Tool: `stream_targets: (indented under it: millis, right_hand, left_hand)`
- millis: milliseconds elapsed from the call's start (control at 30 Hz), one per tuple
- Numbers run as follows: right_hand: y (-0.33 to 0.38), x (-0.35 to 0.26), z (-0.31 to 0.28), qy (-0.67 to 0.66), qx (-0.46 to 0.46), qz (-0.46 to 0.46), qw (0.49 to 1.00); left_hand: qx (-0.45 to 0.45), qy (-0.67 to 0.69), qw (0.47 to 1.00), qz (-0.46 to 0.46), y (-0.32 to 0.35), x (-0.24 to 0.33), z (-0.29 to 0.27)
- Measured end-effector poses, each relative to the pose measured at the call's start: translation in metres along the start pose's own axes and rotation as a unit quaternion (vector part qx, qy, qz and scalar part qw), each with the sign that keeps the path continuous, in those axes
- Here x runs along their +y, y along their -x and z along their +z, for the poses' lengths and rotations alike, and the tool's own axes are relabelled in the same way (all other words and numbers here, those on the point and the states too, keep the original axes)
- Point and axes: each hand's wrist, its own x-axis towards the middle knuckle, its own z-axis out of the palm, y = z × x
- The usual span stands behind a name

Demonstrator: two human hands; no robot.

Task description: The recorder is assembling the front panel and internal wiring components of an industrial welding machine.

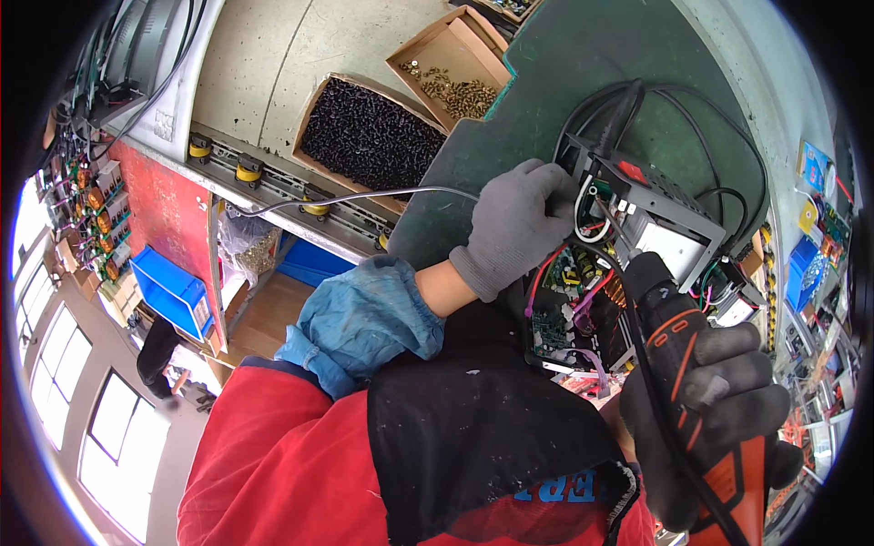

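Note:
My left hand [523, 218], in a grey knitted glove, is closed at the edge of a black metal end panel [672, 202]. What its fingertips pinch is hidden. A loop of white wire [579, 218] lies beside them. My right hand [728, 387], in a dark grey glove, grips an orange and black power screwdriver [674, 332], its nose pointing at the panel's inner side. A red switch [631, 170] sits in the panel. Below it, an open casing shows a green circuit board [550, 328], copper coils and coloured wires.
Black cables [701, 127] coil behind the panel on the green mat [510, 136]. Farther left stand a box of black screws [364, 136] and a carton of brass-coloured screws [460, 96]. A roller rail [282, 189] edges the bench. A thin grey cable [364, 195] crosses it.

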Motion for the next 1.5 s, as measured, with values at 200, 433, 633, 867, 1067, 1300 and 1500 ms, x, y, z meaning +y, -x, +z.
stream_targets:
  millis: [200, 433, 633, 867, 1067, 1300, 1500]
  right_hand:
    - [-0.006, 0.018, -0.003, -0.037, -0.115, -0.042, 0.992]
    - [-0.01, 0.016, 0.011, -0.024, -0.103, 0.013, 0.994]
    - [-0.007, 0.033, 0.028, 0.028, -0.031, -0.131, 0.99]
    - [-0.002, 0.033, 0.036, 0.076, 0.017, -0.163, 0.984]
    - [-0.008, 0.026, 0.019, 0.043, -0.076, -0.109, 0.99]
    - [-0.011, 0.024, 0.039, 0.014, 0.016, -0.202, 0.979]
    - [-0.016, 0.015, 0.042, -0.03, 0.018, -0.232, 0.972]
  left_hand:
    - [-0.002, -0.021, 1.0, -0.003, 0.0, 0.0, -0.001]
    - [0.015, -0.049, 0.999, 0.009, 0.001, 0.001, 0.001]
    - [0.022, -0.053, 0.998, 0.019, 0.002, 0.0, 0.003]
    - [0.021, -0.053, 0.998, 0.02, 0.002, 0.001, 0.001]
    - [0.008, -0.055, 0.998, 0.013, 0.002, 0.001, 0.002]
    - [0.026, -0.039, 0.999, 0.002, 0.002, 0.007, -0.003]
    - [0.038, -0.021, 0.998, 0.043, 0.006, 0.016, -0.016]
